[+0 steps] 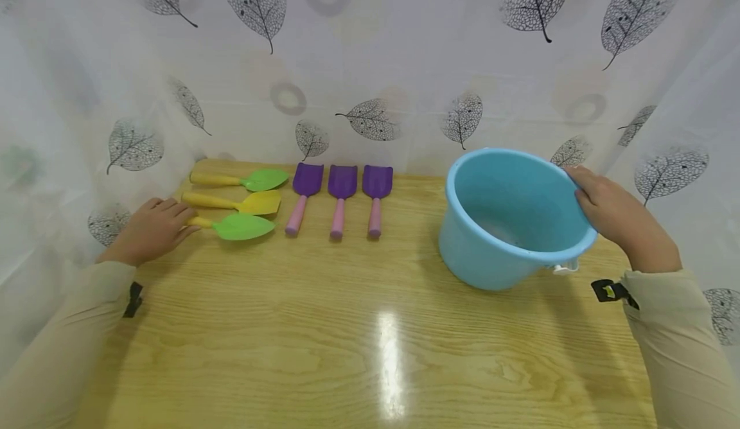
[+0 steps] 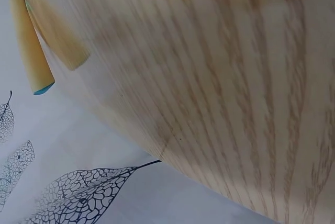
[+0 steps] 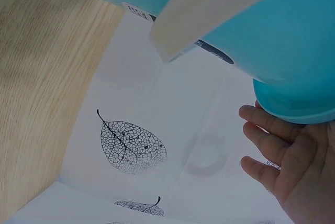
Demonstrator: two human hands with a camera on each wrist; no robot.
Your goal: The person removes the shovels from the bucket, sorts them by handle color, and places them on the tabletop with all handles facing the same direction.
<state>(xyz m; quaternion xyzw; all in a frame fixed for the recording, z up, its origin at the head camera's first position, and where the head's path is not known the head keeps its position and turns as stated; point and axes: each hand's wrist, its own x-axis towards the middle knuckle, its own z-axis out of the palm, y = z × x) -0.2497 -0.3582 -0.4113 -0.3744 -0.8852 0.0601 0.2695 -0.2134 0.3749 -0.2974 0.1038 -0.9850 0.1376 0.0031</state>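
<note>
My left hand (image 1: 155, 228) is at the table's left side, its fingers and thumb pinching the yellow handle of the nearest green toy trowel (image 1: 244, 226). Beyond it lie a yellow toy shovel (image 1: 260, 203) and a second green trowel (image 1: 267, 179), both with yellow handles. In the left wrist view two yellow handles (image 2: 32, 51) show at the upper left; the hand itself is out of that view. On the right, my right hand (image 1: 627, 214) grips the rim of a light blue bucket (image 1: 491, 259), which looks tilted. Fingers lie outside the rim in the right wrist view.
Three purple toy shovels with pink handles stand in a row: left (image 1: 308, 180), middle (image 1: 343, 182) and right (image 1: 378, 182). A leaf-patterned curtain (image 1: 405, 50) borders the wooden table (image 1: 277, 339) at the back and sides. The bucket's white handle (image 3: 209, 4) hangs outside it.
</note>
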